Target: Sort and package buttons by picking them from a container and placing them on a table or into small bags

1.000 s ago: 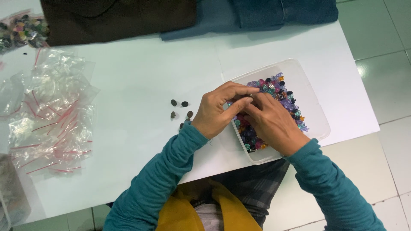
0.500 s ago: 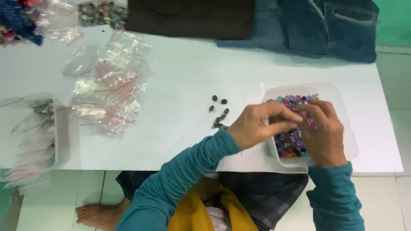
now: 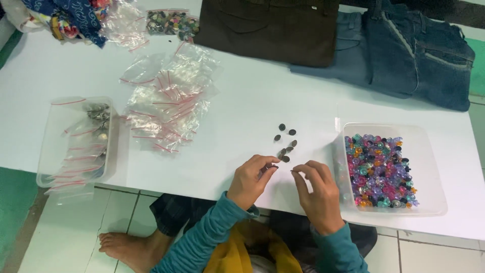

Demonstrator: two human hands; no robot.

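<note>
Left hand (image 3: 251, 179) and right hand (image 3: 317, 194), each with fingertips pinched together on something too small to tell, sit at the table's near edge (image 3: 212, 188). Dark buttons (image 3: 284, 143) lie just above them, strung top to bottom. Bead tray (image 3: 429, 167) at right; plastic bags (image 3: 169, 98) upper left; bare tabletop between.

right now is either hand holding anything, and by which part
Left hand seems to pinch something small and dark at its fingertips, too small to identify. Right hand fingertips are pinched too; whether they hold anything cannot be told.
</note>
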